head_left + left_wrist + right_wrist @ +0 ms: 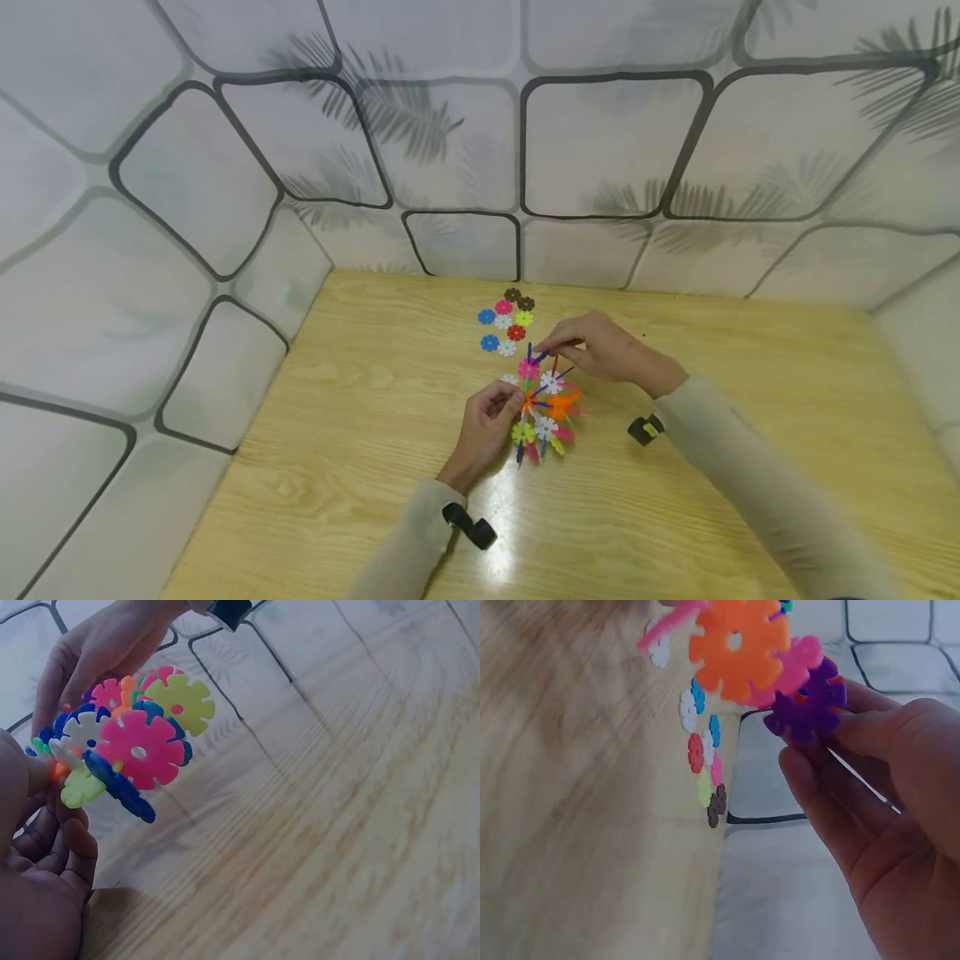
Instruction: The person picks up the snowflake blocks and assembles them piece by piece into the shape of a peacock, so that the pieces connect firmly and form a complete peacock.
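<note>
A many-coloured cluster of interlocking notched plastic discs [561, 407] is held up between the two hands. My left hand [483, 423] pinches its near left side between thumb and fingers. At the cluster's upper edge, my right hand [603, 346] pinches a purple notched disc [814, 701], which overlaps a pink one in the right wrist view. An orange disc [739, 649] faces the right wrist camera. From the left wrist, a pink disc [139, 752], a yellow disc [178, 703] and a dark blue disc [120, 787] stick out at different angles.
Several loose notched discs lie flat on the wooden table [360, 400] beyond the hands, among them a red disc [516, 332], a blue disc [489, 342] and a brown disc [512, 294]. A patterned wall covering [465, 246] borders the table's back and left edges.
</note>
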`<state>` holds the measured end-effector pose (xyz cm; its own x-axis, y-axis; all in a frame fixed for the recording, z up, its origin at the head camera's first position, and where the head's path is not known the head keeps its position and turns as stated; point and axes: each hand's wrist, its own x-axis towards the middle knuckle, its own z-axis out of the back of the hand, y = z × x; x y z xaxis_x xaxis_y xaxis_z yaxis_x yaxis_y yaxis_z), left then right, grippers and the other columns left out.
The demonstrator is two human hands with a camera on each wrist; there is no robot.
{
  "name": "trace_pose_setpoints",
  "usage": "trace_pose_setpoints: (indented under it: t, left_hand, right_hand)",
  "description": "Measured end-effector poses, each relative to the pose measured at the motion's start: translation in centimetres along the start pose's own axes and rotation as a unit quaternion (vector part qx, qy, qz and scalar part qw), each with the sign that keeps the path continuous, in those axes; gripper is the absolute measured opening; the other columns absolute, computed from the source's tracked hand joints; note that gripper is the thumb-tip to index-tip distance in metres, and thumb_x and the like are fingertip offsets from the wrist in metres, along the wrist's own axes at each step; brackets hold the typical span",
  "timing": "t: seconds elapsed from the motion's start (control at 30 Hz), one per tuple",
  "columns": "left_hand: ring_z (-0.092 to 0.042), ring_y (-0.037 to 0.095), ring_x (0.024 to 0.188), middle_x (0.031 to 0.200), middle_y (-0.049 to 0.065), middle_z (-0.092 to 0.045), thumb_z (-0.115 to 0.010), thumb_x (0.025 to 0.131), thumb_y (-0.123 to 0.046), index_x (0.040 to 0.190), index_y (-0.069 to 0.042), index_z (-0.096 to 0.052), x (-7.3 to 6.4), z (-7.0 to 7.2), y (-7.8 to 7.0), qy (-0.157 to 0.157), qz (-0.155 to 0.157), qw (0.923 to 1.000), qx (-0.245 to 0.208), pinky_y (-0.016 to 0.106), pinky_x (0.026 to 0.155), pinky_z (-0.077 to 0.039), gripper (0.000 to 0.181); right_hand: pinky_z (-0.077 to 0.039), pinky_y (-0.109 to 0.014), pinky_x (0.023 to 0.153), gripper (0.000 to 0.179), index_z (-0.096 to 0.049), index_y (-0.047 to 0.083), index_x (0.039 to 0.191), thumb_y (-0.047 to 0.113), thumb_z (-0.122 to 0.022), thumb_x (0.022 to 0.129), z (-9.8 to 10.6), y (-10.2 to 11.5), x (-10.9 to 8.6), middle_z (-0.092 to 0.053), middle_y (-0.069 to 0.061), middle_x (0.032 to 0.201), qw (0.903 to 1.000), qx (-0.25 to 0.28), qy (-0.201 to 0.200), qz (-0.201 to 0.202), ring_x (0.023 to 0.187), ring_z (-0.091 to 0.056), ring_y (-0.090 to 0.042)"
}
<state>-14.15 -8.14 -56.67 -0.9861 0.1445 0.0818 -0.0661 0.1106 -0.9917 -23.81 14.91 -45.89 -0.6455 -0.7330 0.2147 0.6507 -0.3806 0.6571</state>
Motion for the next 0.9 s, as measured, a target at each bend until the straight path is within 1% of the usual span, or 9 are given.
trace_pose_setpoints:
  t: [0.13, 0.23, 0.37, 0.43, 0.5, 0.6, 0.7, 0.8, 0.9]
  left_hand:
    - [-0.064, 0.004, 0.079, 0.092, -0.008, -0.070, -0.062, 0.108, -0.001, 0.110, 0.018, -0.064, -0.1, -0.5, 0.1, -0.005, 0.004, 0.9997, -0.025, 0.018, 0.075, -0.058, 0.019]
    - [-0.066, 0.005, 0.080, 0.093, -0.006, -0.070, -0.061, 0.107, 0.001, 0.111, 0.018, -0.062, -0.2, -0.8, 0.4, -0.010, 0.014, 0.9979, -0.062, 0.019, 0.077, -0.060, 0.017]
    - [-0.071, 0.010, 0.085, 0.095, -0.001, -0.072, -0.060, 0.107, 0.004, 0.109, 0.006, -0.063, -0.5, -1.2, 0.6, -0.017, 0.032, 0.9895, -0.140, 0.024, 0.081, -0.064, 0.004]
    - [-0.074, 0.013, 0.088, 0.099, 0.000, -0.073, -0.060, 0.107, 0.004, 0.110, -0.003, -0.064, -0.8, -1.6, 0.4, -0.024, 0.033, 0.9855, -0.165, 0.027, 0.085, -0.066, 0.009]
    - [-0.076, 0.015, 0.091, 0.101, 0.002, -0.074, -0.061, 0.106, 0.004, 0.111, -0.008, -0.064, -1.2, -2.1, 0.1, -0.035, 0.031, 0.9825, -0.180, 0.030, 0.088, -0.067, 0.014]
    - [-0.077, 0.017, 0.094, 0.104, 0.002, -0.074, -0.062, 0.105, 0.005, 0.116, -0.009, -0.064, -2.0, -3.4, -0.4, -0.054, 0.037, 0.9765, -0.205, 0.034, 0.092, -0.067, 0.018]
    - [-0.078, 0.019, 0.098, 0.108, 0.004, -0.073, -0.061, 0.106, 0.005, 0.122, -0.008, -0.062, -3.0, -5.1, -0.7, -0.072, 0.065, 0.9666, -0.237, 0.038, 0.095, -0.067, 0.021]
    - [-0.079, 0.021, 0.102, 0.112, 0.007, -0.072, -0.060, 0.107, 0.004, 0.128, -0.006, -0.059, -4.3, -7.0, -0.9, -0.091, 0.102, 0.9552, -0.263, 0.040, 0.098, -0.067, 0.023]
    - [-0.080, 0.022, 0.102, 0.112, 0.011, -0.071, -0.059, 0.108, 0.002, 0.128, -0.002, -0.055, -5.4, -8.7, -1.3, -0.110, 0.133, 0.9475, -0.269, 0.040, 0.098, -0.066, 0.020]
  right_hand:
    - [-0.067, -0.040, 0.093, 0.029, -0.076, 0.003, 0.134, -0.001, -0.063, 0.108, -0.9, -0.7, -1.2, -0.081, -0.017, 0.124, 0.9962, 0.055, -0.055, -0.039, 0.106, -0.080, -0.033]
    - [-0.066, -0.035, 0.096, 0.035, -0.068, 0.005, 0.146, 0.007, -0.058, 0.113, -1.9, -0.9, -2.5, -0.072, -0.023, 0.141, 0.9868, 0.112, -0.081, -0.083, 0.117, -0.077, -0.035]
    - [-0.065, -0.031, 0.097, 0.044, -0.052, 0.006, 0.161, 0.019, -0.045, 0.119, -3.9, -0.9, -4.9, -0.060, -0.024, 0.156, 0.9658, 0.196, -0.101, -0.136, 0.128, -0.070, -0.040]
    - [-0.065, -0.036, 0.100, 0.048, -0.044, 0.008, 0.166, 0.024, -0.038, 0.121, -5.0, -0.5, -6.1, -0.055, -0.024, 0.160, 0.9557, 0.227, -0.107, -0.153, 0.132, -0.065, -0.044]
    - [-0.063, -0.045, 0.106, 0.050, -0.039, 0.011, 0.169, 0.028, -0.032, 0.122, -5.9, 0.0, -6.9, -0.051, -0.022, 0.165, 0.9507, 0.234, -0.119, -0.166, 0.138, -0.060, -0.045]
    - [-0.062, -0.053, 0.106, 0.052, -0.037, 0.015, 0.171, 0.031, -0.027, 0.122, -6.8, 0.7, -7.9, -0.046, -0.021, 0.169, 0.9461, 0.232, -0.140, -0.178, 0.142, -0.056, -0.047]
    - [-0.062, -0.044, 0.104, 0.054, -0.037, 0.013, 0.170, 0.033, -0.024, 0.122, -7.0, 1.4, -8.5, -0.046, -0.023, 0.168, 0.9422, 0.232, -0.157, -0.184, 0.142, -0.055, -0.050]
    - [-0.061, -0.031, 0.098, 0.057, -0.038, 0.007, 0.168, 0.036, -0.020, 0.122, -7.0, 1.8, -9.2, -0.045, -0.027, 0.168, 0.9341, 0.257, -0.157, -0.192, 0.140, -0.053, -0.052]
    - [-0.057, -0.032, 0.103, 0.061, -0.041, 0.005, 0.166, 0.039, -0.017, 0.122, -7.2, 1.6, -9.8, -0.045, -0.027, 0.168, 0.9299, 0.263, -0.154, -0.206, 0.143, -0.051, -0.052]
